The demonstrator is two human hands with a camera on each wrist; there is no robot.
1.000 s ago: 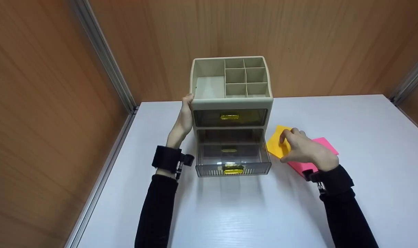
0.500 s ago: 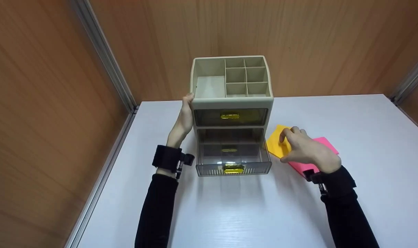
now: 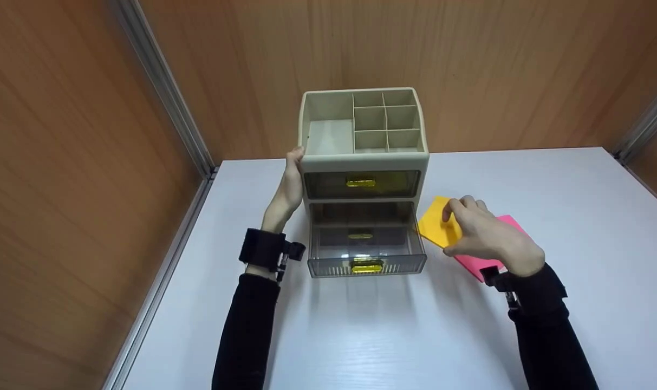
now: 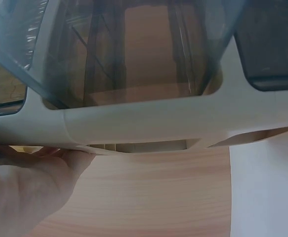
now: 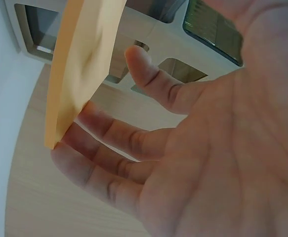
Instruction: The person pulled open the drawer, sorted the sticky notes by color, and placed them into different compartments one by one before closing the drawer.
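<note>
Two hands at work: our left hand (image 3: 288,187) braces the organizer (image 3: 364,157), our right hand (image 3: 482,234) pinches the yellow pad (image 3: 439,225); this edge-only grip risks dropping it short of the open drawer (image 3: 366,246) just beside.

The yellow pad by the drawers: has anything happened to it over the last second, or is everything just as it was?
The right hand has lifted the yellow pad off the pink pad, tilting its edge up; the wrist drew slightly back toward the person. The left hand still rests against the side of the organizer, whose lower drawer remains pulled out. The pink pad has not moved.
</note>
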